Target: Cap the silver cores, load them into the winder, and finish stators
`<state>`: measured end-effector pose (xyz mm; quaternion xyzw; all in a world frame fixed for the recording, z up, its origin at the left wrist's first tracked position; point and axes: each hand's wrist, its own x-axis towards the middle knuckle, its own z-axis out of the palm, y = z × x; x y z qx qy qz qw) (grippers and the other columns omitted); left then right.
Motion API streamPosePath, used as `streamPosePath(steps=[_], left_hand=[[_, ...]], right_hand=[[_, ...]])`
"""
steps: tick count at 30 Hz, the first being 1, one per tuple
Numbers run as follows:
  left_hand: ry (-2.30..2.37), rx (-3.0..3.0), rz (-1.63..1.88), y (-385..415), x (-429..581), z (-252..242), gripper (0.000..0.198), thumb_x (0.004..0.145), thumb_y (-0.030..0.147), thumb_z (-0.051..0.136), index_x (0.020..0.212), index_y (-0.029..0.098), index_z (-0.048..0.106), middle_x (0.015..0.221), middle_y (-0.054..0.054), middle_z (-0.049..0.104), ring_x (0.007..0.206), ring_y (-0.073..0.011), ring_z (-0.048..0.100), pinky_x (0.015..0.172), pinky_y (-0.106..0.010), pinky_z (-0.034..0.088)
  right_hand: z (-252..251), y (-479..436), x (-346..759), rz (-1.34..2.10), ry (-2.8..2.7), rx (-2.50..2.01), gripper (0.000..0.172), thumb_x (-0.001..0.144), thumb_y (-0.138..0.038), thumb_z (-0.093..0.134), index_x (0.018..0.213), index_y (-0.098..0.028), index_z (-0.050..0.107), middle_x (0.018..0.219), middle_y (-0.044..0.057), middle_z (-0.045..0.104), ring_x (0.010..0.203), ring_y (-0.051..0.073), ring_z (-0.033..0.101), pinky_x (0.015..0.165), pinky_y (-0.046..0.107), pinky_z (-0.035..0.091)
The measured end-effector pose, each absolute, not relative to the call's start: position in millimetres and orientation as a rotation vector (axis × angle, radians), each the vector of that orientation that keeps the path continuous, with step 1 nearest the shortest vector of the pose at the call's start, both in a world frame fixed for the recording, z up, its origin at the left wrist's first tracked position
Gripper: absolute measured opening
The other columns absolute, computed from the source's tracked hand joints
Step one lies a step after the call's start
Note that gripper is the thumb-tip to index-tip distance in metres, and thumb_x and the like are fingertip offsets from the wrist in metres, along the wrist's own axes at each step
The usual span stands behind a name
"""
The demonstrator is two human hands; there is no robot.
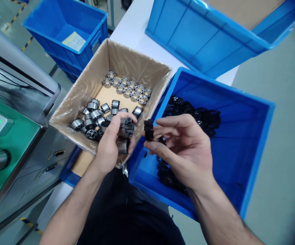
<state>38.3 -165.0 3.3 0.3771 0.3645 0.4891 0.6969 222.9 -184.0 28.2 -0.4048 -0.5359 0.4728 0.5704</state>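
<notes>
My left hand [111, 143] is closed around slotted metal cylinders [127, 127], at least two of them, held over the near edge of a plastic-lined cardboard box [134, 61]. The fingers of my right hand [185, 149] pinch a black slotted ring [148, 130], seen edge-on and just apart from the end of the upper cylinder. Another small black piece shows inside my right palm, partly covered by the fingers. Metal rings [127, 92] stand in rows at the box's far side, and metal cylinders with black ends [96, 114] lie jumbled near my left hand.
Below my right hand, a blue bin [239, 143] contains many black rings [206, 120]. A larger blue bin [188, 34] stands behind it on the white table [129, 27]. Stacked blue bins [68, 20] are back left. A green machine panel [17, 136] with a lit button borders the left.
</notes>
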Motion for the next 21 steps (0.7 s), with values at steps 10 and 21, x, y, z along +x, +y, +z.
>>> streamPosePath(steps=[10, 21], left_hand=[[0.734, 0.966, 1.031, -175, 37, 0, 0.048, 0.125, 0.071, 0.057, 0.136, 0.027, 0.073, 0.09, -0.001, 0.066, 0.059, -0.0128, 0.056, 0.053, -0.026, 0.047], [0.732, 1.065, 1.018, -178, 35, -1, 0.04, 0.128, 0.063, 0.052, 0.139, 0.028, 0.069, 0.095, -0.001, 0.063, 0.062, -0.0121, 0.054, 0.057, -0.027, 0.048]], right_hand=[[26, -186, 228, 0.945, -1.495, -1.063, 0.046, 0.089, -0.004, 0.101, 0.127, -0.029, 0.094, 0.108, 0.002, 0.094, 0.09, 0.019, 0.091, 0.078, 0.026, 0.076], [23, -187, 227, 0.956, -1.531, -1.02, 0.059, 0.09, 0.0, 0.1, 0.137, -0.037, 0.096, 0.108, 0.0, 0.094, 0.09, 0.019, 0.088, 0.08, 0.029, 0.075]])
